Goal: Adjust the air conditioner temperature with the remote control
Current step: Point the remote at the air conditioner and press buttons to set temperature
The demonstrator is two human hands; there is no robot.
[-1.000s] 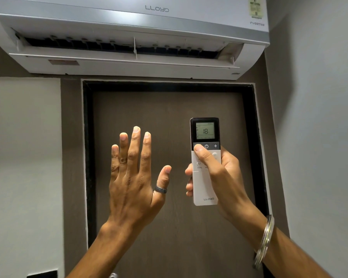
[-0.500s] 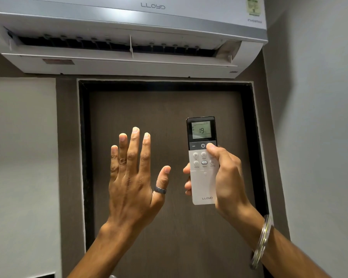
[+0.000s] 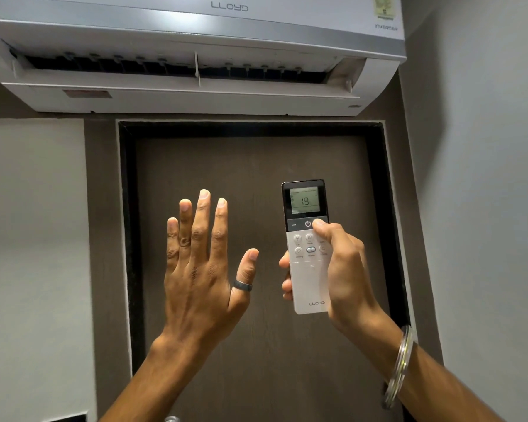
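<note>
White-bodied remote control [image 3: 309,269], black at its top end, sits upright in the right hand [image 3: 345,269]. We note the grip is closed around it: fingertips [image 3: 285,263] wrap the remote's left edge, the palm covers its right edge, and the thumb [image 3: 322,225] lies across the black button strip at its right end, just beside the power symbol. Its screen [image 3: 304,201] reads 19. "LLOYD" is printed near the bottom end.

Right forearm rises from the lower right, wrist bent slightly inward; a metal bangle [image 3: 398,365] circles the wrist.

Left hand [image 3: 200,275] is open and holds nothing. Its back faces us, four fingers straight, close together and pointing up, thumb splayed to the right. A dark ring [image 3: 243,285] sits on the thumb. This hand is near the remote, to its left, not touching it. Left forearm rises from the lower middle.

Both hands are raised in front of a dark brown door [image 3: 256,166] with a black frame. Above the door hangs a white Lloyd air conditioner [image 3: 195,25], its louvre [image 3: 177,83] open, well above the remote. Grey wall [image 3: 482,178] stands to the right.
</note>
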